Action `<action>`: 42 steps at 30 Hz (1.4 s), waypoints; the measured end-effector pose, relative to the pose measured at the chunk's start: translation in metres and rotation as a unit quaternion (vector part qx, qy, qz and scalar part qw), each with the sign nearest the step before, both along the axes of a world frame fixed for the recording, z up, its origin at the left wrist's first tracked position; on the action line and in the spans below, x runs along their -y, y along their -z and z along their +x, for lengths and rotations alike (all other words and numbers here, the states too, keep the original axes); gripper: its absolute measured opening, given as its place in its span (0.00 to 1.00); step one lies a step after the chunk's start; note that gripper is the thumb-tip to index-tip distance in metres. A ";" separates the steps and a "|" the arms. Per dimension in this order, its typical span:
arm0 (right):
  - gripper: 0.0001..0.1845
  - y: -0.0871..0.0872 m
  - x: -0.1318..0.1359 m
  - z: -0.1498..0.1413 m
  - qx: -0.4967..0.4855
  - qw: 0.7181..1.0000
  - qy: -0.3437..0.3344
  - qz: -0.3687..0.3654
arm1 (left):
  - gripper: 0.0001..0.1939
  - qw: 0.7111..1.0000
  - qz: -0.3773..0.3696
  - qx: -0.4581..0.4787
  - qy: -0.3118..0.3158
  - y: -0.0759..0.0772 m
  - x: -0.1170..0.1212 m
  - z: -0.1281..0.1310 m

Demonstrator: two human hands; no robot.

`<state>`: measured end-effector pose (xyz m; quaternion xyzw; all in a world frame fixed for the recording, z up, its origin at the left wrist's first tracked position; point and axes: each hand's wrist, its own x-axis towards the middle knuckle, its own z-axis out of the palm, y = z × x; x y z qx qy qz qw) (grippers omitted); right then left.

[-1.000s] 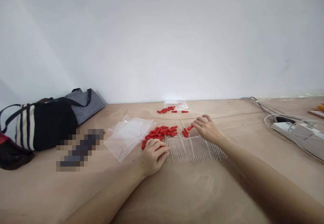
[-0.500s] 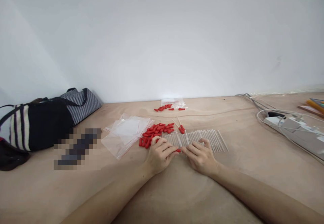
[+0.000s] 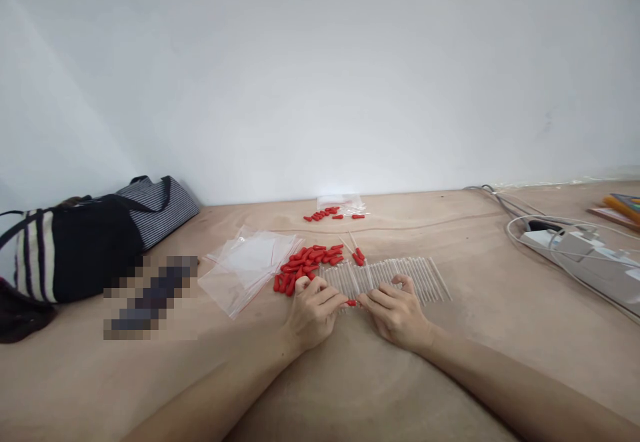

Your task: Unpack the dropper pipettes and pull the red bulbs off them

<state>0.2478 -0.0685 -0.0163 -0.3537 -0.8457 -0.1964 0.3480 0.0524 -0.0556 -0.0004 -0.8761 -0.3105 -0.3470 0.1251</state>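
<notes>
My left hand (image 3: pixel 313 309) and my right hand (image 3: pixel 397 310) meet fingertip to fingertip at the near edge of a row of clear glass tubes (image 3: pixel 400 272) lying on the tan table (image 3: pixel 350 375). Both hands are pinched together around a small red rubber cap (image 3: pixel 352 303), which shows between the fingertips. Whether a tube is also held there I cannot make out. A pile of red caps (image 3: pixel 307 262) lies just behind my left hand. Two finished tubes with red caps (image 3: pixel 357 253) lie behind the row.
A stack of clear zip bags (image 3: pixel 250 265) lies left of the caps. More red caps with a bag (image 3: pixel 333 212) sit near the wall. Striped and dark bags (image 3: pixel 85 242) stand far left; a blurred object (image 3: pixel 150 295) is beside them. Cables and a white power adapter (image 3: pixel 575 245) are at right.
A second ago my right hand reached toward the loose caps behind the tubes; it came back near to meet my left hand. Since half a second ago both hands have barely moved.
</notes>
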 end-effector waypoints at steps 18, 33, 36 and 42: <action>0.09 -0.007 -0.019 0.023 -0.148 0.975 0.156 -0.054 | 0.10 0.979 -0.028 0.156 -0.128 -0.014 -0.026 -0.065; 0.10 -0.036 -0.072 0.014 -0.111 0.875 0.263 -0.391 | 0.10 0.974 -0.159 0.102 -0.128 -0.016 -0.036 -0.095; 0.13 -0.029 -0.073 0.012 -0.096 0.868 0.264 -0.410 | 0.09 0.978 -0.098 0.129 -0.134 -0.017 -0.031 -0.092; 0.13 -0.025 -0.072 0.010 -0.084 0.863 0.251 -0.430 | 0.07 0.995 -0.008 0.101 0.007 -0.014 -0.006 -0.057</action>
